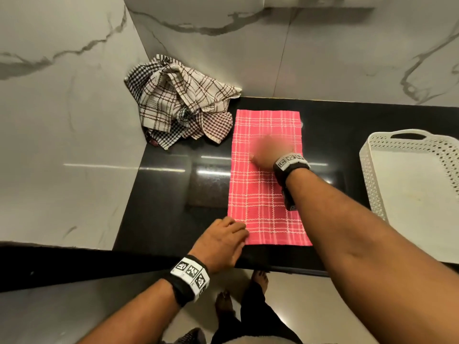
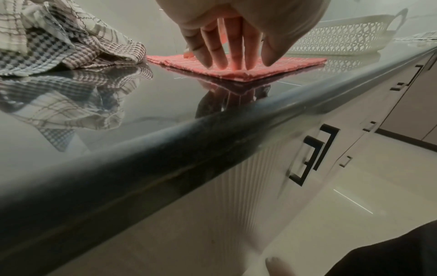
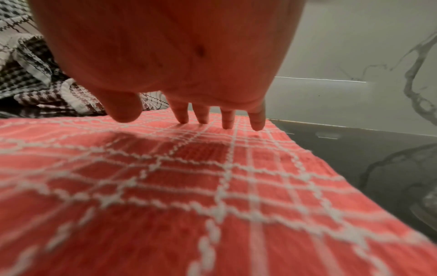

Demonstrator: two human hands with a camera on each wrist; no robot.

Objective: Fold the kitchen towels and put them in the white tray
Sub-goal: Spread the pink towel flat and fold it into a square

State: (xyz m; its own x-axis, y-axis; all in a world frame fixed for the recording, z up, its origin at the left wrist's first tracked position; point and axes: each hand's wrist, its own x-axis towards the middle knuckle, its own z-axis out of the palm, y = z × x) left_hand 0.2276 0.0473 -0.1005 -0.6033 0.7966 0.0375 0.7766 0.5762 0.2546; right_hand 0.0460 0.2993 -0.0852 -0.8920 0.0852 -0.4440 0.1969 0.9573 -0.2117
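Flatly — both hands, left (image 1: 221,240) and right (image 1: 269,151), fingers straight on pink towel (image 1: 263,194) — no legible writing.

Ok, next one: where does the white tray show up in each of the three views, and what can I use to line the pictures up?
Head: the white tray sits at the right edge, on the black counter, right of the pink towel.
Left wrist: white tray upper right, beyond the pink towel.
Right wrist: not in it.
Shared landmark: the pink towel, seen in all three views.
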